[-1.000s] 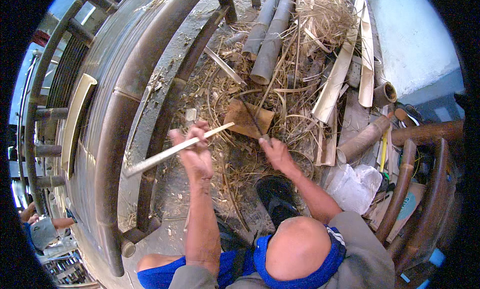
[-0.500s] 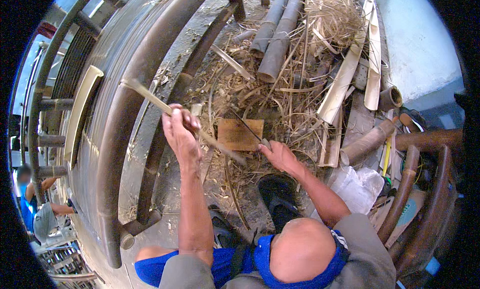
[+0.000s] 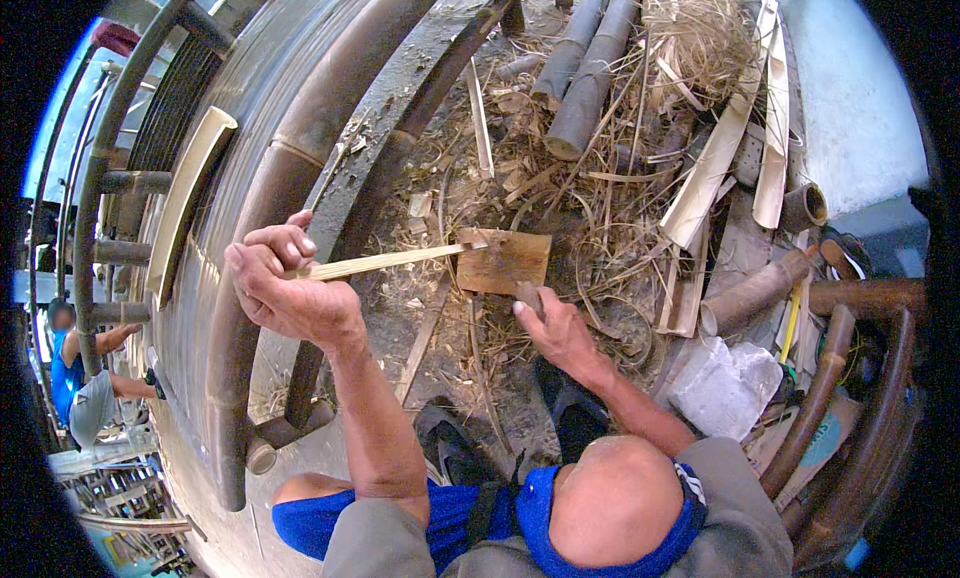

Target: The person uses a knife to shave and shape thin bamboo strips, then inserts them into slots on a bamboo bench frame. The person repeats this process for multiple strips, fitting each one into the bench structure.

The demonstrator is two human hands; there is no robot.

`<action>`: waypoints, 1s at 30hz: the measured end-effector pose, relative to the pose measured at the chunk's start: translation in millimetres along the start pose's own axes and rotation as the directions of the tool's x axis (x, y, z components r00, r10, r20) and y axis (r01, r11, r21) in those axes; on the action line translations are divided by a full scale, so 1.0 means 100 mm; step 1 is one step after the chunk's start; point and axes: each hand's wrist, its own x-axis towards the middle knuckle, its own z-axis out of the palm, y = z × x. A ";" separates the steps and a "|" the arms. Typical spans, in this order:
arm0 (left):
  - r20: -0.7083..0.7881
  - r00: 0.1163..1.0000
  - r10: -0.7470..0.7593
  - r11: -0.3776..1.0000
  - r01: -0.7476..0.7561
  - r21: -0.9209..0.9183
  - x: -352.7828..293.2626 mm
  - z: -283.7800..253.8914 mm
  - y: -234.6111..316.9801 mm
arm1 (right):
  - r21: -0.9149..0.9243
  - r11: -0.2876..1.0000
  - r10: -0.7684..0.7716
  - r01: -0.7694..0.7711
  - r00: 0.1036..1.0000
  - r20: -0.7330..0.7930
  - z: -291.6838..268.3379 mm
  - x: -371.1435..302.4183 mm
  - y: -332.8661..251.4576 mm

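Note:
My left hand (image 3: pixel 300 283) is closed around one end of a pale split bamboo strip (image 3: pixel 390 262). From there the strip runs to the right, its other end at the upper edge of a small wooden block (image 3: pixel 500 276) on the floor. My right hand (image 3: pixel 560 330) grips a knife by its short handle (image 3: pixel 528 298), just at the block's lower right edge. The knife's blade is hard to make out against the block. Curled shavings and chips (image 3: pixel 440 193) surround the block.
A bamboo bench (image 3: pixel 285 148) stands close on the left, with a split bamboo piece (image 3: pixel 190 198) on it. Bamboo tubes (image 3: pixel 595 83), a shavings heap (image 3: pixel 700 33) and split lengths (image 3: pixel 715 173) lie ahead. A white bag (image 3: pixel 725 383) is at right. Far left, another person (image 3: pixel 75 363) sits.
My left hand has moved left and swung the strip, so its far end now reaches the block. Another pale strip beyond the block lies at a steeper angle. The view has shifted slightly.

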 end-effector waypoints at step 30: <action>-0.168 0.912 0.374 0.918 -0.338 0.208 -0.18 0.03 0.00 | -0.041 0.982 -0.182 0.183 0.983 0.015 0.16 0.05 -0.67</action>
